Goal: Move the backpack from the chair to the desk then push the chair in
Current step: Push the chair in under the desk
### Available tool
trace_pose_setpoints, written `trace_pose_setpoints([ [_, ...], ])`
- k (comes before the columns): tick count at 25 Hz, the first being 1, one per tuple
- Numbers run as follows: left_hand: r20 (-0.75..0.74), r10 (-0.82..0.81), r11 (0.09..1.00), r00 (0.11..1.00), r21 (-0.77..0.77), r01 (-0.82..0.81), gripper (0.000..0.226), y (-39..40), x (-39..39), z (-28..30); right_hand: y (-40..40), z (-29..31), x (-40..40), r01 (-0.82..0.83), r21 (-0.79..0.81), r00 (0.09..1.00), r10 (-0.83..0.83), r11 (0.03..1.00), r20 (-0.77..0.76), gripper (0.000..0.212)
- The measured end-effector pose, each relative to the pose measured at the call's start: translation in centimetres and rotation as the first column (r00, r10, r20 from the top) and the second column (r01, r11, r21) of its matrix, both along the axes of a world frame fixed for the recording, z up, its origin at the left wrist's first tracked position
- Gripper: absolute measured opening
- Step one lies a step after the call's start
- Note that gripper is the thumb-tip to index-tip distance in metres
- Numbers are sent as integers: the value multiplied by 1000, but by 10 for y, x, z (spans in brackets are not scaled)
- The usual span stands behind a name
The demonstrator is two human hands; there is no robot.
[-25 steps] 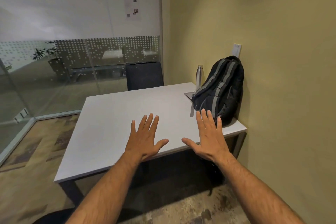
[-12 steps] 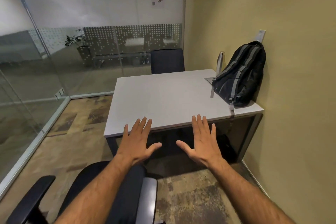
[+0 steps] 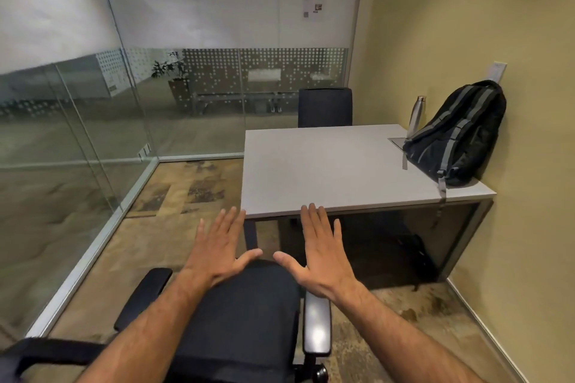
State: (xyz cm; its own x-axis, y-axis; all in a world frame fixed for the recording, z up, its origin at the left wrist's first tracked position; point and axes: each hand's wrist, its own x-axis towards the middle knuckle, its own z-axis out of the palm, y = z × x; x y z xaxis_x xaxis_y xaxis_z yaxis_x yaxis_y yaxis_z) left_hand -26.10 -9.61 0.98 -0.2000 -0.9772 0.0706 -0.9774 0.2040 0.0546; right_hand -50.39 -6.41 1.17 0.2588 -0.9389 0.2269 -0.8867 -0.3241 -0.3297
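A black backpack point(image 3: 457, 134) with grey straps leans upright against the yellow wall on the right end of the white desk point(image 3: 323, 168). One strap hangs over the desk's front edge. The black office chair point(image 3: 242, 317) stands below me, pulled out from the desk, its seat bare and both armrests showing. My left hand point(image 3: 219, 247) and my right hand point(image 3: 322, 250) hover palm-down with fingers spread above the chair's front edge, between chair and desk. Neither hand holds anything.
A steel bottle point(image 3: 416, 113) stands behind the backpack. A second dark chair point(image 3: 325, 107) sits at the desk's far side. Glass partitions point(image 3: 77, 134) close off the left and back. The yellow wall point(image 3: 513, 227) is at the right, with patterned carpet underfoot.
The view has backed away from the desk and swung left and down, bringing the chair fully into sight. Both hands have left the desk edge and now hover over the chair.
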Motion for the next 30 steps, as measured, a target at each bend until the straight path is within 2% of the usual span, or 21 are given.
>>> trace_pose_setpoints([
  [7,-23,-31,997,999,65,32,113,40,132,-11,48,-15,143,-22,116,999,25,993,-21,116],
  [11,-27,-52,989,998,137,55,122,66,176,-18,79,-18,184,11,179,994,8,984,-105,120],
  [16,-67,-97,963,993,247,111,126,108,190,-27,121,-23,190,84,271,983,-35,959,-180,123],
  [20,-104,-75,944,992,314,104,127,133,191,-28,138,-28,181,166,299,960,-85,940,-265,130],
  [25,-99,-76,939,992,326,105,124,157,195,-23,151,-31,174,215,316,949,-121,924,-291,128],
  [30,-94,-81,956,992,275,104,124,179,190,-26,162,-30,171,235,323,939,-129,917,-318,133],
])
